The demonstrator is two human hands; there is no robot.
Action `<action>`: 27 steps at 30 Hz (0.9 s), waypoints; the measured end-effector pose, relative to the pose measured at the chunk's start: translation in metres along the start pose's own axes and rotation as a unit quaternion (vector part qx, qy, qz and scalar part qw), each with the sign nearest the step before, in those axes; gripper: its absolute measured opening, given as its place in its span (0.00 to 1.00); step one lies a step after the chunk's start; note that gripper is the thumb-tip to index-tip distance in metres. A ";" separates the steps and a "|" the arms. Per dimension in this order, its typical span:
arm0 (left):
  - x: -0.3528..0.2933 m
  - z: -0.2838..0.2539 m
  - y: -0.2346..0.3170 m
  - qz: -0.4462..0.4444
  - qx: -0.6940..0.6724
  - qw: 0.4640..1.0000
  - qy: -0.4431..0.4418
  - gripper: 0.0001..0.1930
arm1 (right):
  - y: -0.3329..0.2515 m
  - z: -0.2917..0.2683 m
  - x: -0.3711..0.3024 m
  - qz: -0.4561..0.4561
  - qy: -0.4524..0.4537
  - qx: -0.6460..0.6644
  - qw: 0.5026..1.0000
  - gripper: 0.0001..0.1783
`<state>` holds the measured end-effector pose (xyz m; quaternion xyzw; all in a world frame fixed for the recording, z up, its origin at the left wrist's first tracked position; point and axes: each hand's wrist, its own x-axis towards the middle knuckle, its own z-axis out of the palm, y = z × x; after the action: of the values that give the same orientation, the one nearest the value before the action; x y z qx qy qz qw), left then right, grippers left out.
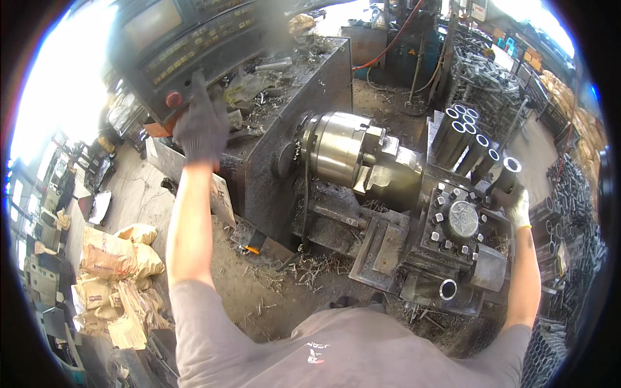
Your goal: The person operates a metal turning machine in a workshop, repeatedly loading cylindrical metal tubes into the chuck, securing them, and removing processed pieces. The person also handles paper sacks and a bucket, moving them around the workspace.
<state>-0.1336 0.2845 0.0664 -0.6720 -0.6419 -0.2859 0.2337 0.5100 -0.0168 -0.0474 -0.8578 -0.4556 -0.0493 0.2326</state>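
My left hand (203, 128), in a dark glove, is raised to the lathe's control panel (213, 48). Its index finger stretches toward the lower edge of the panel, beside a red round button (173, 99); the other fingers are hard to make out. On the right, my gloved right hand (516, 204) is closed around the lower part of a short metal tube (510, 170), whose bright end points up. Several similar tubes (460, 132) stand close by, behind the tool post (463, 220). Between my hands sits the shiny lathe chuck (339, 149).
Another tube (446, 289) lies on the near side of the tool post. Metal shavings (310, 271) litter the floor and machine top. Brown paper sacks (119, 258) are piled at left. Wire bins of metal parts (482, 68) stand at the far right.
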 end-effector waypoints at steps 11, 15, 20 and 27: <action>-0.062 -0.029 0.044 0.131 -0.220 0.963 0.089 0.31 | -0.055 -0.138 -0.165 -0.163 0.066 0.378 0.909 0.30; -0.288 -0.008 0.059 0.177 -0.406 0.896 0.014 0.15 | -0.087 -0.120 -0.195 -0.438 -0.090 0.400 0.800 0.23; -0.617 0.025 -0.035 -0.347 -0.199 0.715 -0.573 0.24 | -0.114 -0.062 -0.244 -0.421 -0.311 0.433 0.734 0.25; -1.000 -0.152 -0.159 -0.258 0.056 0.573 -0.776 0.27 | -0.112 0.008 -0.303 -0.454 -0.340 0.353 0.744 0.20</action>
<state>-0.3172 -0.5375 -0.5153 -0.4285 -0.7382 0.3334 -0.4004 0.2431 -0.1892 -0.1045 -0.3663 -0.8251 0.3097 0.2984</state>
